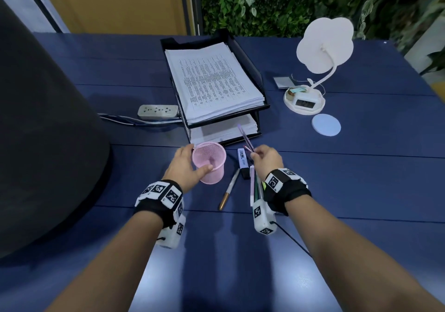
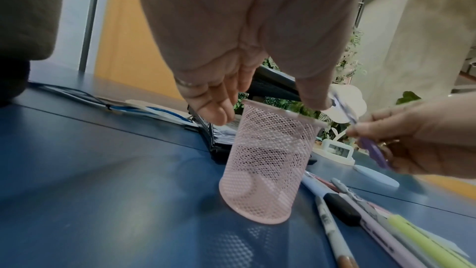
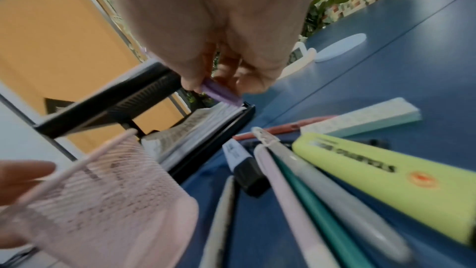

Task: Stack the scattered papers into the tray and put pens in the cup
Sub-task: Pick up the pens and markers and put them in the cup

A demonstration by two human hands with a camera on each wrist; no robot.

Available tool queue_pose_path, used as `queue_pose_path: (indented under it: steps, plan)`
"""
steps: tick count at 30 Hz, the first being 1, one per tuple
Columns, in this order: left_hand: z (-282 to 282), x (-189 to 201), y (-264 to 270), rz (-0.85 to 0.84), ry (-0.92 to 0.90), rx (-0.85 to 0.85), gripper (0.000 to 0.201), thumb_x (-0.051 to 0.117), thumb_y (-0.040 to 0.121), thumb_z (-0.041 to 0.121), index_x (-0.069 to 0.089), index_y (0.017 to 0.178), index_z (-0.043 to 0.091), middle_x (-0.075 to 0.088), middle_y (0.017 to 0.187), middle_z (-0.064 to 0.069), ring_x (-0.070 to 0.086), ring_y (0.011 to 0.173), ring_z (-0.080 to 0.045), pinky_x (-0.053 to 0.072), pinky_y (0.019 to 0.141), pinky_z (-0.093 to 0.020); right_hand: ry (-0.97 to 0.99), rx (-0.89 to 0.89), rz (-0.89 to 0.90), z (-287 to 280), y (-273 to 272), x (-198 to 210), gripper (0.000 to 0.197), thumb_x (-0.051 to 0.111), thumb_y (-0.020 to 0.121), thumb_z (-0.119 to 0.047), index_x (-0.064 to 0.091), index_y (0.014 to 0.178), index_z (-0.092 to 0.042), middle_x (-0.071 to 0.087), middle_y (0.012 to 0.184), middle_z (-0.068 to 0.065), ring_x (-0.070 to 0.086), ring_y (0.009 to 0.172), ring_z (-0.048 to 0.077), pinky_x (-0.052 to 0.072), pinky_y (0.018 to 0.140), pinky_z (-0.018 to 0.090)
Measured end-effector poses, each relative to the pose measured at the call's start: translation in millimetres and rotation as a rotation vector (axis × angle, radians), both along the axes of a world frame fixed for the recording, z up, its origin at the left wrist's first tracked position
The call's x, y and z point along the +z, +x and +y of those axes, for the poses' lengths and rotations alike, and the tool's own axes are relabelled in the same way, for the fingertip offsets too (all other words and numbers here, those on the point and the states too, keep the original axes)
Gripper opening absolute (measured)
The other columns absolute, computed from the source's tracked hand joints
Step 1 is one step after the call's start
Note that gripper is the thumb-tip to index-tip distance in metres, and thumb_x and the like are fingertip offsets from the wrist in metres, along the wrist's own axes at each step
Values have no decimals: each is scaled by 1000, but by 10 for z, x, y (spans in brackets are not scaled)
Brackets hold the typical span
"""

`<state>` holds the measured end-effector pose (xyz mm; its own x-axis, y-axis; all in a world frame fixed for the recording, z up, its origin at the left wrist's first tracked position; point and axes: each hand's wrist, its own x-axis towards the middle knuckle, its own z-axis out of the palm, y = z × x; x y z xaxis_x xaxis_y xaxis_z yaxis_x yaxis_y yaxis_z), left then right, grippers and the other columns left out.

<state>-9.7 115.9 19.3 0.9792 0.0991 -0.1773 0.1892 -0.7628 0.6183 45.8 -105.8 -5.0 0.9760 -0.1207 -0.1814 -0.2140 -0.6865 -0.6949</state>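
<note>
A pink mesh cup [image 1: 210,164] stands slightly tilted on the blue table, just in front of the black two-tier tray [image 1: 251,61]. My left hand [image 1: 201,157] grips the cup at its rim, thumb on the near side and fingers on the far left. To the cup's right, my right hand [image 1: 254,153] pinches a purple pen [image 1: 243,135] that points up and away. Several pens lie between my hands: a black-capped marker [image 1: 243,164], a gold-tipped pen [image 1: 230,188], a pink pen [image 1: 252,182] and a yellow highlighter [image 3: 386,174]. Printed papers [image 1: 212,80] fill both tray tiers.
A power strip [image 1: 157,111] with cables lies left of the tray. A white lamp [image 1: 325,44] with a clock base [image 1: 304,102] and a round white coaster [image 1: 326,125] sit to the right. A large dark object [image 1: 43,119] crowds the left side.
</note>
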Motion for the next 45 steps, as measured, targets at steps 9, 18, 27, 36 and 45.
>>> queue_pose_path:
  steps: [9,18,27,36,45]
  plan:
    - [61,-160,199,42,20,-21,90,74,63,57,43,138,17,51,132,-8,46,125,-25,40,103,-37,523,59,-100,504,70,351,16,59,77,-11,52,76,-25,70,68,2,67,76,23,56,80,39]
    - [37,-113,221,57,198,-32,89,69,66,64,40,140,25,48,136,-3,45,127,-23,42,100,-47,188,246,36,583,90,187,14,62,86,-21,67,96,-13,63,86,1,58,83,18,47,80,27]
    - [88,-153,253,44,52,-57,74,73,64,57,49,128,27,53,124,-4,50,119,-23,45,97,-45,-106,219,179,372,-81,-97,15,56,85,-12,66,95,-13,69,99,6,59,100,24,44,86,25]
    - [131,-158,271,42,8,-85,66,76,66,48,53,124,25,55,119,-4,51,113,-20,45,96,-36,-397,381,325,407,-216,-253,23,69,73,-24,52,86,-16,65,85,5,63,92,25,49,91,35]
    - [163,-159,241,52,16,-78,73,76,68,48,48,130,22,53,124,-6,48,118,-21,43,99,-38,227,-31,271,330,-141,-183,51,62,73,-2,47,119,-16,61,84,11,61,57,25,59,54,38]
